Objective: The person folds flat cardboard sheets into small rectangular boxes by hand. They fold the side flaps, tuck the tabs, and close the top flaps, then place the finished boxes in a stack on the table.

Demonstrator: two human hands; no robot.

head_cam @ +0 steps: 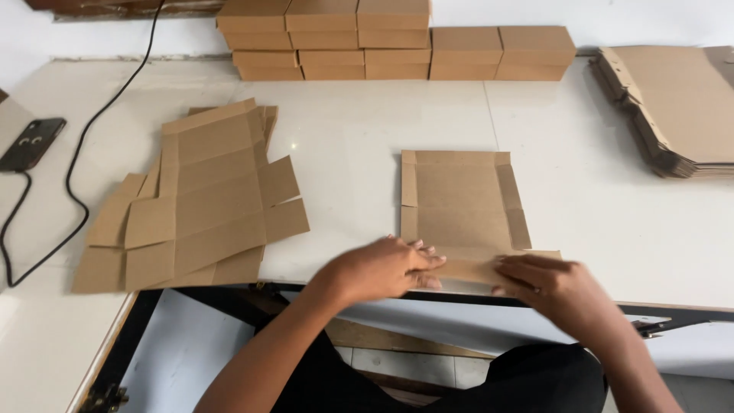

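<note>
Both hands down on the near flap of a flat box blank, first fold under way.

The left hand presses flat-fingered on the near edge of the die-cut cardboard blank, and the right hand curls its fingers over the same flap, pinching it up; neither hand is closed round anything else. The blank lies right under and just beyond the hands at the table's near edge, its side flaps only creased, its walls not yet raised, so this box looks barely started. Off to the left of the left hand waits a fanned pile of unfolded blanks; far beyond both hands, finished folded boxes sit in stacked rows. Beyond the right hand lies another stack of flat cardboard sheets. Plenty done, plenty left, I'd judge.
</note>
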